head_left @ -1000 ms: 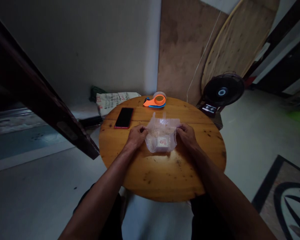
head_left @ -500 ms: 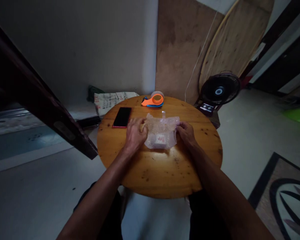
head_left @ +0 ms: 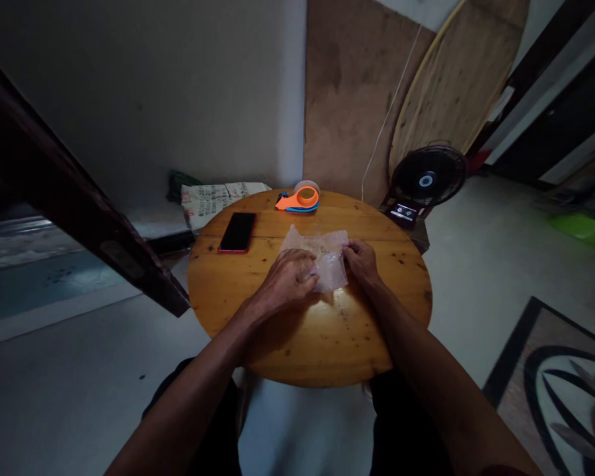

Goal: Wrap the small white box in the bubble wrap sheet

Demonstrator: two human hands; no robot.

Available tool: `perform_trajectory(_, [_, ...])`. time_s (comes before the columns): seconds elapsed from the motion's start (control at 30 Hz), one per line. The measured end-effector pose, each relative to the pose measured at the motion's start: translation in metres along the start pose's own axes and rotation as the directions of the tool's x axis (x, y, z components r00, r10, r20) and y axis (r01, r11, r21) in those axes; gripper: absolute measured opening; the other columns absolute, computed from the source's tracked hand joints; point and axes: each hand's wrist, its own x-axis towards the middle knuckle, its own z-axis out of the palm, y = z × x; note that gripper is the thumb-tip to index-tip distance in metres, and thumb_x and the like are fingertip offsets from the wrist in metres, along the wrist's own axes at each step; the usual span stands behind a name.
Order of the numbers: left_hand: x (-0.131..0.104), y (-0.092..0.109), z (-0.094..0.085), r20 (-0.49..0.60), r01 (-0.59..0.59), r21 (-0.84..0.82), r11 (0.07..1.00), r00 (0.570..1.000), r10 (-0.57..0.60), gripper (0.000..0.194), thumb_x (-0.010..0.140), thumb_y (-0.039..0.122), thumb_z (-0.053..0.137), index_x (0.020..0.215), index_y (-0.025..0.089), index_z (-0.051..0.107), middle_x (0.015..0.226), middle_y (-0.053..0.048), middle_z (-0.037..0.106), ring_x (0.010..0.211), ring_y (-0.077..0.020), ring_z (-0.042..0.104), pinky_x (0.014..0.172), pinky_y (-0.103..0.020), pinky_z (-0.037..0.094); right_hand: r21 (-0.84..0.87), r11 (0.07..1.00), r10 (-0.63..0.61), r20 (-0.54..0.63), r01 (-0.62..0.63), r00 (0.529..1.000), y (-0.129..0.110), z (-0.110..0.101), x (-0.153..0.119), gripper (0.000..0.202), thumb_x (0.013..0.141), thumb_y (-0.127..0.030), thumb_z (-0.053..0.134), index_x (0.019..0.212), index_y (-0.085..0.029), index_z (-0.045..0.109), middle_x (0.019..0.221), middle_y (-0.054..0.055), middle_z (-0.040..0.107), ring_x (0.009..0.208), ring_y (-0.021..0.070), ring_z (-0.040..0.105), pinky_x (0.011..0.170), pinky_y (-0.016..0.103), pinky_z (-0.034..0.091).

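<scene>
A sheet of clear bubble wrap [head_left: 330, 268] lies crumpled on the round wooden table [head_left: 297, 357]. My left hand [head_left: 292, 276] is over its near left part, fingers curled and closed on the wrap. Under that hand the wrap is hidden, and the small white packet seen before does not show. At the sheet's right edge my right hand [head_left: 363, 262] pinches the wrap between thumb and fingers.
A black phone with a red edge [head_left: 237, 232] lies at the table's left. Toward the back stands an orange and blue tape dispenser [head_left: 297, 199]. Beyond the table's right edge is a dark fan [head_left: 429, 177]; a printed white sack [head_left: 213, 200] lies behind on the left.
My left hand has moved right and closed over the wrap's near left part, covering where the white packet showed. My right hand keeps its pinch on the right edge. The view has shifted slightly.
</scene>
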Motion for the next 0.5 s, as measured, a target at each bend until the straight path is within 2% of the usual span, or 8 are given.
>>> perform_trajectory(0.07, [-0.009,0.017,-0.012,0.175,-0.145,0.125,0.981,0.977,0.123,0.012,0.084,0.018,0.055,0.086,0.018,0.067,0.101,-0.008,0.069,0.1,-0.0223,0.062,0.102,-0.041,0.041,0.006,1.0,0.011,-0.004,-0.011,1.0,0.0,0.0,0.0,0.02,0.068,-0.03,0.05,0.076,-0.019,0.065,0.073,0.001,0.066,0.07,0.018,0.059,0.067,0.028,0.047])
perform_trajectory(0.1, [-0.014,0.026,-0.017,0.284,-0.192,0.174,0.966,0.949,0.138,0.015,0.086,0.017,0.051,0.082,0.018,0.066,0.091,-0.007,0.069,0.092,-0.0214,0.062,0.098,-0.041,0.043,0.001,1.0,0.012,0.0,-0.012,1.0,-0.001,0.0,0.001,0.02,0.068,-0.03,0.05,0.076,-0.019,0.065,0.073,0.001,0.066,0.069,0.0178,0.059,0.067,0.028,0.047])
perform_trajectory(0.17, [-0.025,0.042,-0.023,0.411,-0.227,0.227,0.947,0.904,0.119,0.021,0.088,0.015,0.046,0.078,0.017,0.064,0.084,-0.008,0.068,0.083,-0.0207,0.062,0.084,-0.036,0.047,-0.016,1.0,0.007,0.003,-0.007,1.0,-0.001,-0.001,0.002,0.018,0.068,-0.03,0.05,0.074,-0.02,0.064,0.071,0.0,0.065,0.068,0.0174,0.058,0.067,0.028,0.046])
perform_trajectory(0.23, [-0.034,0.053,-0.023,0.49,-0.272,0.228,0.935,0.862,0.131,0.017,0.086,0.013,0.048,0.082,0.017,0.064,0.088,-0.008,0.068,0.082,-0.0213,0.063,0.083,-0.037,0.047,-0.027,1.0,0.0,0.002,0.0,1.0,-0.001,-0.001,0.003,0.018,0.068,-0.029,0.05,0.073,-0.02,0.064,0.07,0.0,0.065,0.068,0.0172,0.058,0.067,0.028,0.046])
perform_trajectory(0.33, [-0.044,0.063,-0.021,0.58,-0.286,0.256,0.923,0.81,0.09,0.012,0.08,0.013,0.055,0.085,0.017,0.065,0.086,-0.01,0.069,0.082,-0.025,0.064,0.084,-0.042,0.046,-0.02,1.0,0.004,0.005,-0.004,1.0,0.0,-0.001,0.004,0.018,0.067,-0.028,0.051,0.074,-0.02,0.065,0.07,0.0,0.065,0.068,0.0173,0.058,0.067,0.029,0.047])
perform_trajectory(0.4, [-0.049,0.067,-0.022,0.586,-0.255,0.265,0.93,0.808,0.054,0.012,0.08,0.015,0.055,0.087,0.017,0.065,0.087,-0.011,0.069,0.083,-0.0265,0.064,0.082,-0.043,0.046,-0.018,1.0,-0.005,0.0,0.005,1.0,0.0,-0.001,0.005,0.018,0.067,-0.028,0.051,0.073,-0.019,0.065,0.069,0.0,0.064,0.067,0.0172,0.058,0.067,0.029,0.047])
perform_trajectory(0.5, [-0.055,0.072,-0.03,0.592,-0.164,0.25,0.954,0.806,-0.017,0.017,0.083,0.013,0.049,0.086,0.017,0.064,0.085,-0.01,0.07,0.074,-0.0226,0.064,0.071,-0.036,0.046,-0.038,0.999,-0.02,-0.015,0.02,1.0,0.0,0.0,0.005,0.018,0.068,-0.028,0.05,0.073,-0.019,0.065,0.068,0.0,0.063,0.067,0.0168,0.057,0.067,0.029,0.046])
